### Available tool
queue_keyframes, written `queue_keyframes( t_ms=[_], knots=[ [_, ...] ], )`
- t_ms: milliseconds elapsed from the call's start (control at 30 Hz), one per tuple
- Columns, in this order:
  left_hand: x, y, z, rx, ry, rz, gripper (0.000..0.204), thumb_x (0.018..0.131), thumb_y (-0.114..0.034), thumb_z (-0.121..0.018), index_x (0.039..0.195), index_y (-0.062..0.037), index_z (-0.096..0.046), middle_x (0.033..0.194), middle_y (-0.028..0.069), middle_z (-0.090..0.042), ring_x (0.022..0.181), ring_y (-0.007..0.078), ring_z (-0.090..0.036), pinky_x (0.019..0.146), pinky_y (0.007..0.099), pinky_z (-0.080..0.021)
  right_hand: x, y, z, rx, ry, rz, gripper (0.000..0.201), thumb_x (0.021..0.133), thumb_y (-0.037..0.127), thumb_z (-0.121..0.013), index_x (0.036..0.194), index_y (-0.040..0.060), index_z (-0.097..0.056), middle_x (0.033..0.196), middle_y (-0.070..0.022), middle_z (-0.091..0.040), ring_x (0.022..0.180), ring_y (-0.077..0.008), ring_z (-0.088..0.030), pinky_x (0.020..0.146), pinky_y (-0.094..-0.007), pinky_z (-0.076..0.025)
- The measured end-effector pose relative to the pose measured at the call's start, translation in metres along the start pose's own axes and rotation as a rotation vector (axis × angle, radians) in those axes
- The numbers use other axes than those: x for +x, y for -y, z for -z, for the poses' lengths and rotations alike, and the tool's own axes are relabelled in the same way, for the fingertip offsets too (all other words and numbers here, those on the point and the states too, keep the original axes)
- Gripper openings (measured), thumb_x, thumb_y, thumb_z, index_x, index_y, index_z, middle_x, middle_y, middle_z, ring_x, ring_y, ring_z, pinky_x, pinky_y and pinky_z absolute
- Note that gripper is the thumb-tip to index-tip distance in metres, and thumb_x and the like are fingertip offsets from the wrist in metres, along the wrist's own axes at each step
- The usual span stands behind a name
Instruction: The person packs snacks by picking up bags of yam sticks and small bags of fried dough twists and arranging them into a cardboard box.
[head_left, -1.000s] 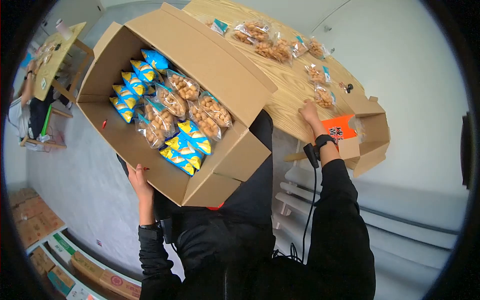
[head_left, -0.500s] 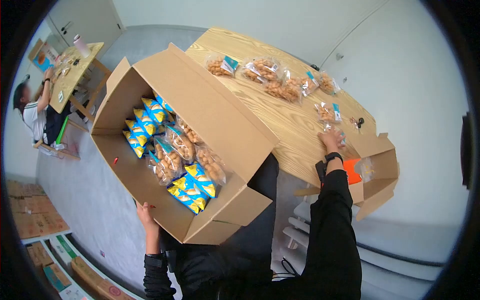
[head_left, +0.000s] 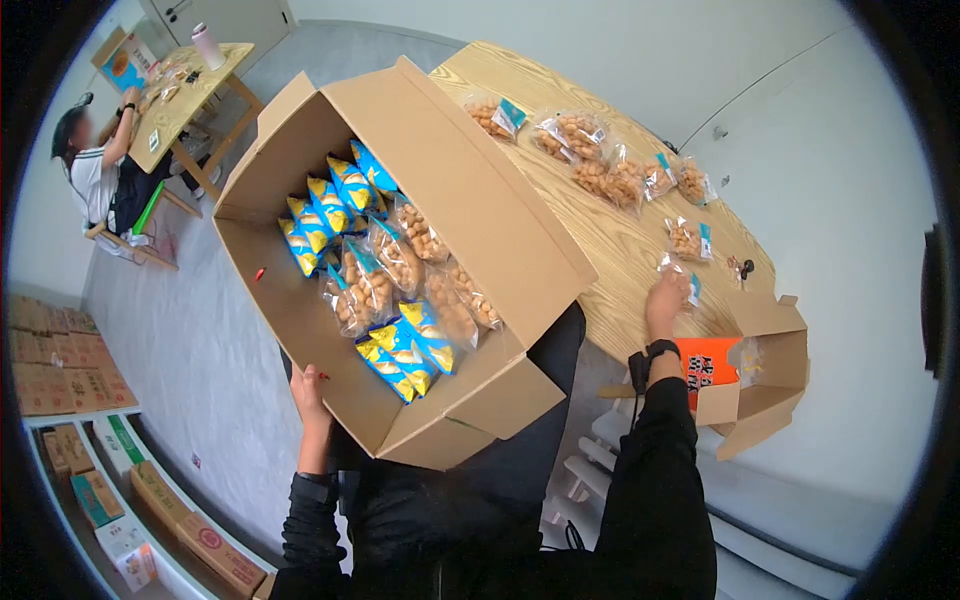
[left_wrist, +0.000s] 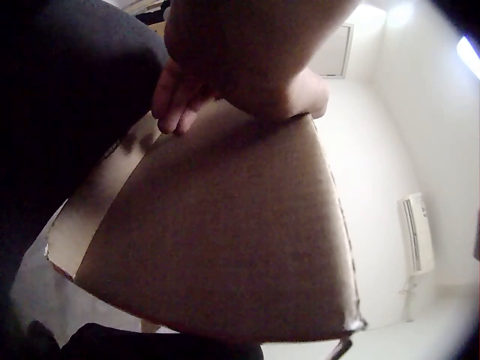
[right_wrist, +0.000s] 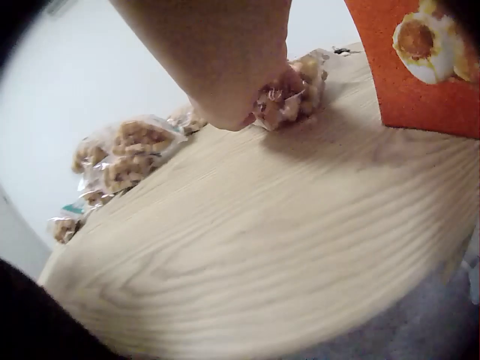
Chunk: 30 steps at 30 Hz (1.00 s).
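Note:
A large open cardboard box (head_left: 480, 190) leans over the person's lap. Inside lie blue-and-yellow snack packets (head_left: 330, 205) and clear bags of peanuts (head_left: 395, 262). At the box's lower left edge, the left hand (head_left: 310, 400) grips the cardboard wall, thumb on the inner side; the left wrist view has its fingers (left_wrist: 176, 105) on the outer face. Over on the wooden table (head_left: 620, 290), the right hand (head_left: 664, 300) holds a clear bag of peanuts (right_wrist: 289, 101), which is partly hidden behind it. The bag sits low at the tabletop.
More peanut bags (head_left: 610, 180) lie along the table's far side. A small orange open carton (head_left: 710, 365) stands at the table's right edge, near the right wrist. Another person (head_left: 100, 170) sits at a table at far left. Shelves with boxes (head_left: 150, 500) stand lower left.
The right hand has moved forward from the table's near edge onto the nearest peanut bag and now holds it. The left hand keeps its grip on the box. The head view has shifted.

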<state>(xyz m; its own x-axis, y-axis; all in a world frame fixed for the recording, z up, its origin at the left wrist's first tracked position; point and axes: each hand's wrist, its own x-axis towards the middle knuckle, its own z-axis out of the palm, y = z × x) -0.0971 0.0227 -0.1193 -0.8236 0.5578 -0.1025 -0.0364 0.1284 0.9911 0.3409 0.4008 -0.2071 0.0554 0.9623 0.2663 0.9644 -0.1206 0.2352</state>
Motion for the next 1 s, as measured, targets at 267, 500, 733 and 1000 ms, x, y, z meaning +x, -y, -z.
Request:
queue_keyframes(
  t_ms=[267,500,733,1000],
  knots=[
    [-0.001,-0.002,0.003,0.100,0.075,-0.035,0.039,0.078,-0.032,-0.037,0.095,0.0025,-0.045,0.075,0.0064,-0.050,0.065,0.0129,-0.045,0.057,0.0252,-0.036,-0.078,0.057,0.086,0.742,0.149,0.358,0.042,0.067,0.002,-0.047,0.109,0.0065,-0.042,0.108,-0.0171,-0.042,0.102,-0.0283,-0.039,0.082,-0.0329,-0.034],
    [-0.011,-0.035,0.006,0.549,0.149,-0.113,0.036,0.082,-0.030,-0.031,0.090,0.0003,-0.049,0.069,0.0174,-0.053,0.065,0.0316,-0.050,0.058,0.0343,-0.038,-0.108,0.065,0.112,1.091,0.125,0.022,0.036,0.071,0.001,-0.046,0.107,0.0034,-0.042,0.107,-0.0164,-0.045,0.092,-0.0291,-0.047,0.077,-0.0295,-0.038],
    [-0.034,-0.052,0.017,0.748,0.205,-0.141,0.038,0.083,-0.031,-0.029,0.083,-0.0011,-0.052,0.075,0.0177,-0.052,0.072,0.0329,-0.050,0.061,0.0359,-0.039,-0.111,0.022,0.118,1.884,0.198,-0.818,0.040,0.075,0.006,-0.043,0.113,0.0050,-0.031,0.107,-0.0161,-0.039,0.090,-0.0271,-0.045,0.063,-0.0357,-0.047],
    [-0.046,-0.075,0.030,0.750,0.045,-0.307,0.024,0.080,-0.020,-0.039,0.078,-0.0007,-0.053,0.069,0.0133,-0.051,0.065,0.0278,-0.050,0.057,0.0324,-0.039,-0.151,-0.001,0.193,2.190,-0.024,-0.597,0.046,0.074,0.007,-0.043,0.116,0.0031,-0.024,0.109,-0.0141,-0.034,0.091,-0.0296,-0.043,0.072,-0.0423,-0.043]
  ],
)
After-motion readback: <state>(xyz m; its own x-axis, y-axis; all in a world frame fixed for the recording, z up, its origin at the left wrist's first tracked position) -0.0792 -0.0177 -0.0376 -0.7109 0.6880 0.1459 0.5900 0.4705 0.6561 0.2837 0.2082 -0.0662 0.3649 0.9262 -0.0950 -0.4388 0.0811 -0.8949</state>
